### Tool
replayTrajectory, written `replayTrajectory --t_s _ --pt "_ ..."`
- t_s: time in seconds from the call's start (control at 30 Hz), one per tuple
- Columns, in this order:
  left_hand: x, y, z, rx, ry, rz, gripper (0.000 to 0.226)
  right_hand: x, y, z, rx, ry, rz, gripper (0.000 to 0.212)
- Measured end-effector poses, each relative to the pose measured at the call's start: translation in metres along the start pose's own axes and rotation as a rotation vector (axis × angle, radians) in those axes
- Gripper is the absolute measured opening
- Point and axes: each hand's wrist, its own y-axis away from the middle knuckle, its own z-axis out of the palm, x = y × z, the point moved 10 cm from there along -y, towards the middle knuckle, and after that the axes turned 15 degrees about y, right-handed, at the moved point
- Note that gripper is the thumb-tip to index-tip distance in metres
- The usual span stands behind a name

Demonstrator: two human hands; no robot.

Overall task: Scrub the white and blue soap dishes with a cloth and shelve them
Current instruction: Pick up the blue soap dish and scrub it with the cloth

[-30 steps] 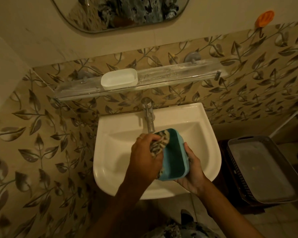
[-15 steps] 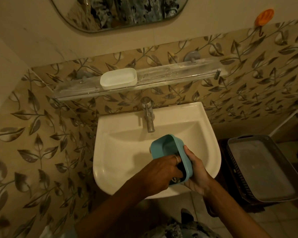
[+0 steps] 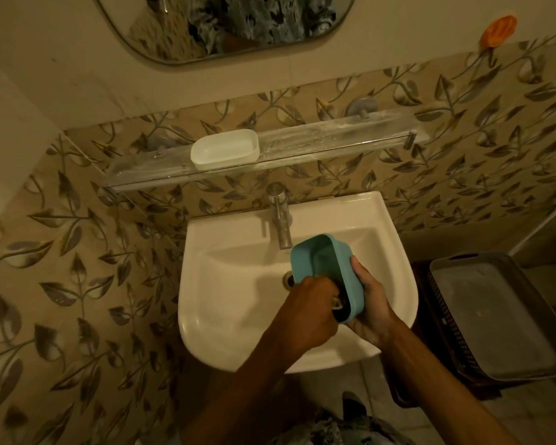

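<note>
Hands (image 3: 305,311) on blue soap dish (image 3: 304,261), cloth (image 3: 337,305) inside.

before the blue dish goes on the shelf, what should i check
1. Grip: the right hand holds the blue soap dish by its edge: ok.
2. Is the cloth out of the dish: not ok, the left hand presses it inside.
3. Inside scrubbed clean: cannot tell, the hand and dim light hide it.
4. Bare room on the shelf to the right of the white soap dish: ok.
5. White dish shelved: ok.
</note>
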Motion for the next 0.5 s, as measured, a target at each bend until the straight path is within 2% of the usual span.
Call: replayTrajectory --t_s 0.13,0.23,0.43,0.5 --pt "-0.001 0.005 0.013 -0.179 0.066 0.006 0.03 -0.001 0.002 -0.007 0.005 0.056 -0.003 0.051" --pt "-0.005 0.003 0.01 -0.196 0.306 -0.026 0.025 0.006 0.002 -0.008 0.018 0.07 0.009 0.052" --pt "-0.043 0.007 0.028 0.082 1.226 -0.489 0.036 0.004 0.0 -0.011 0.114 0.035 -0.047 0.055" --pt "-0.047 0.006 0.029 0.217 1.473 -0.57 0.034 0.001 0.0 -0.009 0.11 0.034 -0.06 0.054"
